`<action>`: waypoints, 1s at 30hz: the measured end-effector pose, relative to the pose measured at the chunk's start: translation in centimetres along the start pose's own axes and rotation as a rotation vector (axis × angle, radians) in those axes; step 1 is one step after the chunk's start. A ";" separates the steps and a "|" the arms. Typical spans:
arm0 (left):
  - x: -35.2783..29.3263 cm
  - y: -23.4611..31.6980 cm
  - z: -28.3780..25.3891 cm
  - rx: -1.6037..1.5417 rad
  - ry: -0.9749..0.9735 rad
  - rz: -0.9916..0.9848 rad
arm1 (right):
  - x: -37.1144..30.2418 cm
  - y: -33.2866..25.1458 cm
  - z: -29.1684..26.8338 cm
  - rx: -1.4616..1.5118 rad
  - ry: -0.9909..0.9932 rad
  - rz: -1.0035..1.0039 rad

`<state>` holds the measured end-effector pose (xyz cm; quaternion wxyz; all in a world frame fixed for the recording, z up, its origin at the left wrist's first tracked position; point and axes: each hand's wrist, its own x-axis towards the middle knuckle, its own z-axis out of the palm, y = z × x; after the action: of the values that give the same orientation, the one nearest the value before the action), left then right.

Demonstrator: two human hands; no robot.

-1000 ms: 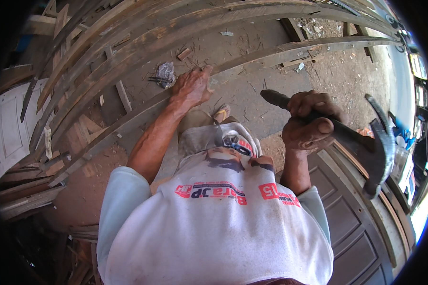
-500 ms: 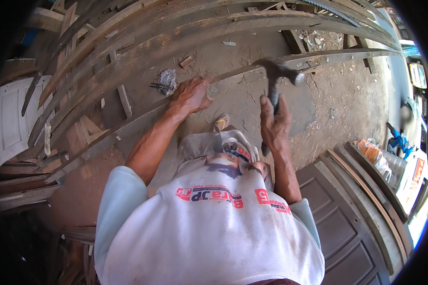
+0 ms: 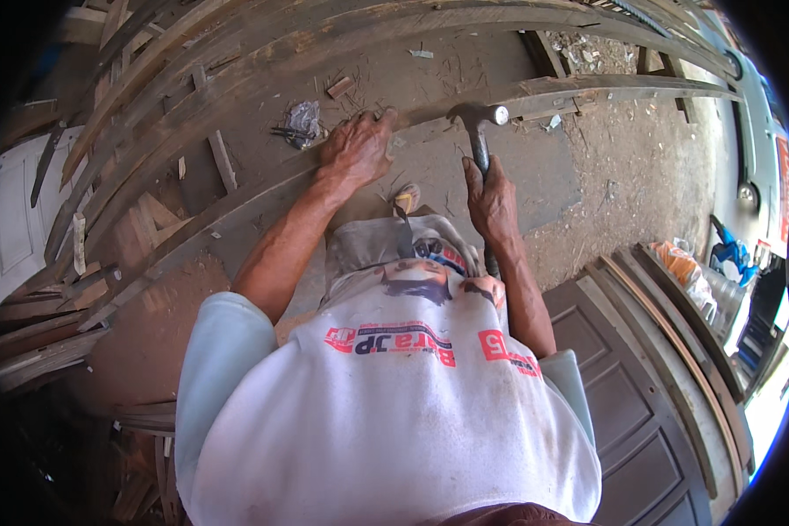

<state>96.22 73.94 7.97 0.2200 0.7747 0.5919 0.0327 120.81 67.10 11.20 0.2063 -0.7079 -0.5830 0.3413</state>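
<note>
A long wooden beam (image 3: 263,193) runs across in front of me, from the lower left to the upper right. My left hand (image 3: 358,156) is closed over its top edge, fingers curled down the far side. In my right hand (image 3: 495,206) is a claw hammer (image 3: 479,138), gripped by its dark handle with the thumb along the shaft. The hammer's head is at the beam, a little right of my left hand; whether it touches the wood I cannot tell.
More long beams (image 3: 368,53) lie beyond. A crumpled plastic bag (image 3: 303,120) and a small wood block (image 3: 340,87) are on the littered floor. Panelled doors stand at right (image 3: 627,421) and left (image 3: 26,210). Scrap wood (image 3: 53,351) is piled at left. Outside, a vehicle (image 3: 758,149) shows.
The hammer has come down and left from above the beam to the beam itself, its head now turned differently. My left hand keeps its hold in nearly the same place.
</note>
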 end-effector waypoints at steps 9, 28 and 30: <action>-1.5 0.2 0.9 -0.033 -0.003 0.012 | -1.5 -8.0 -5.7 0.861 0.421 -0.846; -1.5 0.2 1.5 -0.008 -0.001 0.026 | -2.8 -8.7 -5.7 0.772 0.429 -0.666; -1.7 0.4 1.2 -0.025 0.012 0.007 | -1.3 -7.9 -5.7 0.954 0.467 -0.984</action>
<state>96.40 71.90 7.43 0.2260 0.7737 0.5901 0.0457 119.41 68.32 20.83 0.7415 -0.2510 -0.5624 0.2661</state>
